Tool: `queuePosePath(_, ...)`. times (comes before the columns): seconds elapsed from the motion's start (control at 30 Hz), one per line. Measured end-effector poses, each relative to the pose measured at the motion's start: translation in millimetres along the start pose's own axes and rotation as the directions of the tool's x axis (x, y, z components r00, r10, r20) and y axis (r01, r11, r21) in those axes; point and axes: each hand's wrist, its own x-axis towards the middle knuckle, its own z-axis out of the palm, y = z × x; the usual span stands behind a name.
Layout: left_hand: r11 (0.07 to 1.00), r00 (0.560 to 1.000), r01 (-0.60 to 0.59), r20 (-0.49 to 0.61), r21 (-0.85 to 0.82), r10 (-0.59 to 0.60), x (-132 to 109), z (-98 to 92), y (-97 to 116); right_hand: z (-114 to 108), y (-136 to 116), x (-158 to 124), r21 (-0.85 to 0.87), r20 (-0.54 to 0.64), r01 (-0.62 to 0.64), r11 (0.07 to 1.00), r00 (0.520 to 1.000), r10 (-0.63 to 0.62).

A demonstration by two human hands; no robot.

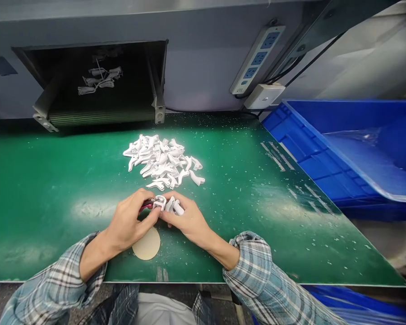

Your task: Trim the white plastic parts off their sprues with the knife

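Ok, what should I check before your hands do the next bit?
Red tool gripped in left hand: ok.
White piece held between left hand and right hand: ok.
Tool tip: cannot tell, fingers hide it.
Pile of white pieces within reach: ok, just beyond the hands.
Mat free of specks: not ok, small white specks dot it.
Blue bin beside the mat: ok.

Green workbench (pixel 43 180), blue crate (pixel 301 151), power strip (pixel 257 59)
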Motion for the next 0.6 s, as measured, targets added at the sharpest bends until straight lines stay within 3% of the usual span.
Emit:
queuePosePath(0.1,0.993,0.992,-0.121,0.036,-0.009,0.122,0.9,-8.2,-5.8,-4.2,-2.0,-1.8,-0.143,-0.053,0.131,0.981,0.989,-0.14)
queuePosePath(0.2,0.987,0.984,-0.159,0.079,0.009,0.158,0.2,-11.5,-8.8,-6.0,-1.1,-2.8,-0.196,-0.068,0.218,0.956,0.97,-0.235)
queuePosePath(0.6,0.986,0.969,0.004,0.243,-0.166,0.037,-4.1,-5.4,-3.7,-5.8,2.2,-5.9,-0.251,-0.083,0.292,0.923,0.944,-0.321)
